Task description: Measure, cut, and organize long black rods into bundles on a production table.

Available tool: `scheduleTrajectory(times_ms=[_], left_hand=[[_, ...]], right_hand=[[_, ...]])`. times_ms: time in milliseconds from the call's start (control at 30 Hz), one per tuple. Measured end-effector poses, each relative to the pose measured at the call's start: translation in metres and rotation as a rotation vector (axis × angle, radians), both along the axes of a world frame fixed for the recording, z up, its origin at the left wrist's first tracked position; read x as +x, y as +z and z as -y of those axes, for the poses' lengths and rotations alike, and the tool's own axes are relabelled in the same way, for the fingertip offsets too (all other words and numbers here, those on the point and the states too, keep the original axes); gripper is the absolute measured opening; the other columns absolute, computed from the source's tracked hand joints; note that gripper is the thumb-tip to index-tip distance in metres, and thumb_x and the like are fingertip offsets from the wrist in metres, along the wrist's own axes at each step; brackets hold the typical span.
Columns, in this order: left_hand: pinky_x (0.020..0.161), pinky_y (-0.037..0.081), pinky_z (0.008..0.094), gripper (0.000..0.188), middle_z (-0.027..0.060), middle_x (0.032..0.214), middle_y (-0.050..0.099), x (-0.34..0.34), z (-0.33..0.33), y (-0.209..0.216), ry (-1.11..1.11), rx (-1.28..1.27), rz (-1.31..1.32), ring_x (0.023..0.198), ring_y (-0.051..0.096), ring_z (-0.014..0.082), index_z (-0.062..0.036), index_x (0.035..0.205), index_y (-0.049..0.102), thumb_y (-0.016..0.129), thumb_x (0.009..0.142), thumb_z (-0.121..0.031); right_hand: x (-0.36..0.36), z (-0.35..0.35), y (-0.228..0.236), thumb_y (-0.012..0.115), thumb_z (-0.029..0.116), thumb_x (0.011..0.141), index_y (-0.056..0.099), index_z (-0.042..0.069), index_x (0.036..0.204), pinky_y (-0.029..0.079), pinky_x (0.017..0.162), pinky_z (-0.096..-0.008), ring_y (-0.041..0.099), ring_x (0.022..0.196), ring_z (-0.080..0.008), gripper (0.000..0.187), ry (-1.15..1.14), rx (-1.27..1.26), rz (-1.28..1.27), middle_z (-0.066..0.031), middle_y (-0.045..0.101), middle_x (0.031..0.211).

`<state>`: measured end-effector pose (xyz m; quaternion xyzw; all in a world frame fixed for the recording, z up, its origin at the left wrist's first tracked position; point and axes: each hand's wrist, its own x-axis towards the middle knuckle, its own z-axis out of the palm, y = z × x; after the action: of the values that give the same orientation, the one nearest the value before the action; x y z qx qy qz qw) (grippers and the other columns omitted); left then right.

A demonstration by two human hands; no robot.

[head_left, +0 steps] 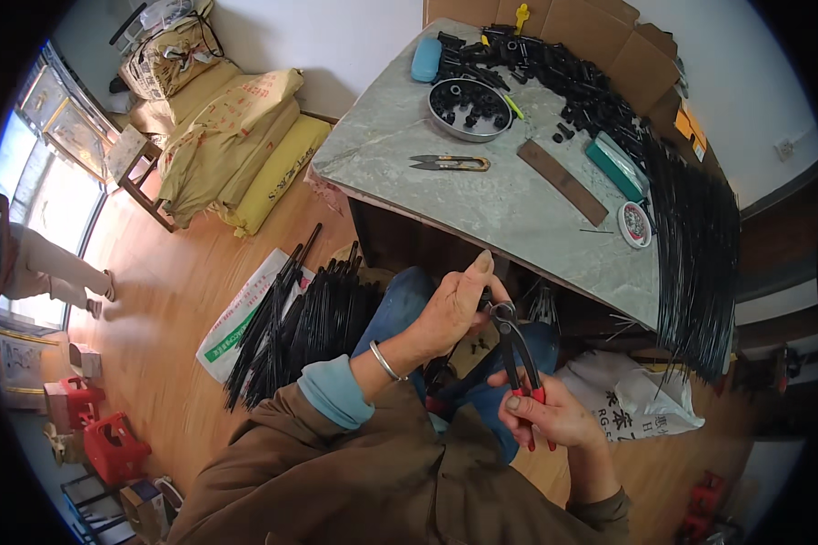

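Observation:
My right hand [552, 413] grips end-cutting pincers [509, 341] by their red handles. The jaws point away from me, close to the fingers of my left hand [459, 304]. That left hand is closed, thumb up, around a small black part [485, 297], mostly hidden by the fingers. Both hands are above my lap, before the table's near edge. On the stone-patterned table [409, 204] rests a metal bowl [470, 136] of black fittings. Thread snips [450, 163] lie nearer to me, and a flat brown bar [563, 182] sits to their right.
Black fittings [591, 86] are heaped along the table's back, against cardboard [582, 32]. Long black rods [695, 263] overhang its right side. More rods [309, 318] lie on a sack left of my knees. Stacked sacks [232, 127] stand at far left, where another person [41, 263] stands.

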<state>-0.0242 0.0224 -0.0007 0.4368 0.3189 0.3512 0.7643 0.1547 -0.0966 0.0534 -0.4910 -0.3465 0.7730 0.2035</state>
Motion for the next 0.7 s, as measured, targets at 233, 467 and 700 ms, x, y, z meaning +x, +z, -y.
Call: scheduleTrajectory(times_ms=[233,467,700], left_hand=[[0.042,0.025,0.0224,0.072,-0.0002,0.051,0.045,0.0008,0.0002,0.0021,0.024,-0.008,-0.012,0.044,0.035,0.0058,-0.001,0.07,0.061,0.031,0.095,-0.061],[0.043,0.025,0.023,0.074,-0.0006,0.052,0.044,-0.0024,0.0002,0.0009,-0.048,0.064,-0.023,0.044,0.033,0.0068,-0.0014,0.071,0.064,0.025,0.097,-0.059],[0.043,0.027,0.0233,0.075,-0.0005,0.051,0.046,-0.002,0.0036,0.0038,-0.048,0.107,-0.039,0.045,0.035,0.0068,-0.0013,0.07,0.064,0.024,0.098,-0.058]], right_hand=[[0.0018,-0.0031,0.0005,0.05,0.013,0.096,0.026,-0.005,0.137,0.056,0.074,-0.0334,0.067,0.091,-0.0267,0.051,0.014,-0.01,-0.133,-0.0209,0.061,0.11],[-0.0012,-0.0032,0.0015,0.048,0.011,0.095,0.026,-0.005,0.138,0.056,0.076,-0.0364,0.065,0.094,-0.0287,0.051,0.005,-0.078,-0.209,-0.0227,0.059,0.112],[0.004,0.0006,-0.0016,0.049,0.013,0.096,0.036,-0.002,0.135,0.053,0.06,-0.0303,0.061,0.064,-0.0176,0.043,0.027,-0.087,-0.231,-0.0132,0.062,0.09]])
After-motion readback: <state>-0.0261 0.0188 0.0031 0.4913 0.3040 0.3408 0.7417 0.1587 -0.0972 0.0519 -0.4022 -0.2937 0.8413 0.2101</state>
